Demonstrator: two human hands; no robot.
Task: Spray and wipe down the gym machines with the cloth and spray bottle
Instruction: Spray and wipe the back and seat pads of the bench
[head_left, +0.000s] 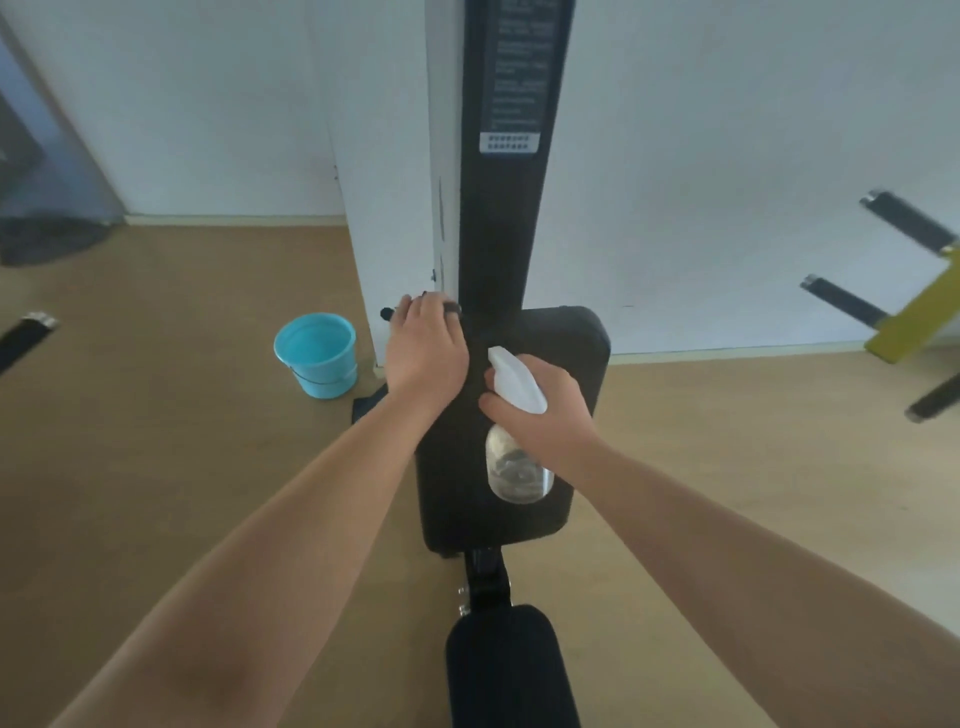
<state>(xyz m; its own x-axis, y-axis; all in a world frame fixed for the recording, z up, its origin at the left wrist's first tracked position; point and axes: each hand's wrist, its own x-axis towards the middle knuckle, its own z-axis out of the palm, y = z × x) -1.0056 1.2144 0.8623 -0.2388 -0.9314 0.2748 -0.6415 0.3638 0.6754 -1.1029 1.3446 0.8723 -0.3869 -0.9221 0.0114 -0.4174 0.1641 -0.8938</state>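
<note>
Over black pad (571, 338), right hand (550, 410) gripping spray bottle (517, 441) upright, nozzle forward-left

You find no legible text anywhere. The black upright column (506, 208) carries a label (519, 67) of pale printed lines near its top, all blurred beyond reading. Below it sits a small white sticker (509, 143) with two rows of dark marks, also unreadable. The spray bottle (517, 431) shows no brand or print you can make out.
</note>
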